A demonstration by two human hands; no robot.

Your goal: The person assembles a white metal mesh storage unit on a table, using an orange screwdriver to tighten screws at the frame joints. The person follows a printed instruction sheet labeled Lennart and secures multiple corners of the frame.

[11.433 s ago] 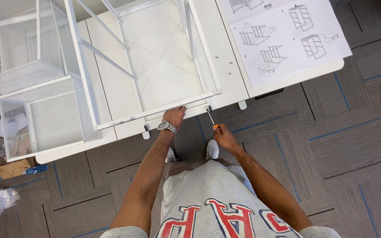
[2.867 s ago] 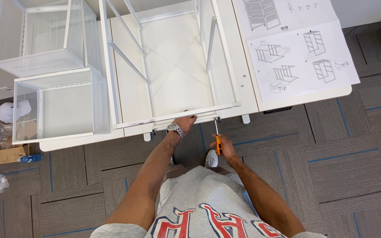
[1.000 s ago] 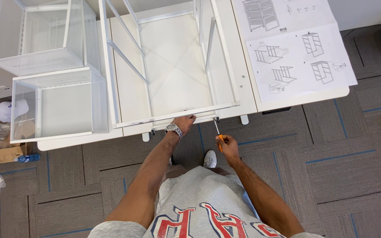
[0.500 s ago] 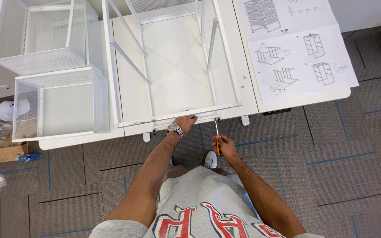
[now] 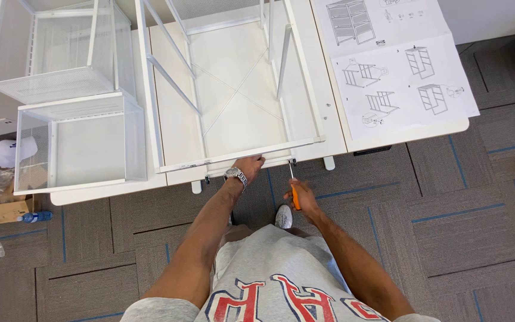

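A white metal frame (image 5: pixel 233 156) lies on its side on a white table (image 5: pixel 400 134). My left hand (image 5: pixel 249 165), with a watch on the wrist, grips the frame's near rail at the table's front edge. My right hand (image 5: pixel 302 198) is shut on an orange-handled screwdriver (image 5: pixel 294 189). Its thin shaft points up at the underside of the frame's near right corner, by the rail end. The tip itself is too small to make out.
Two white mesh drawer baskets (image 5: pixel 78 143) stand at the table's left. An open sheet of assembly drawings (image 5: pixel 397 71) lies at the right. On the grey carpet tiles at far left are plastic bags, a cardboard piece (image 5: pixel 4 210) and a white cap.
The view has shifted slightly. My right hand with the screwdriver stays at the frame's near right corner, with small movements only. My left hand keeps its hold on the rail.
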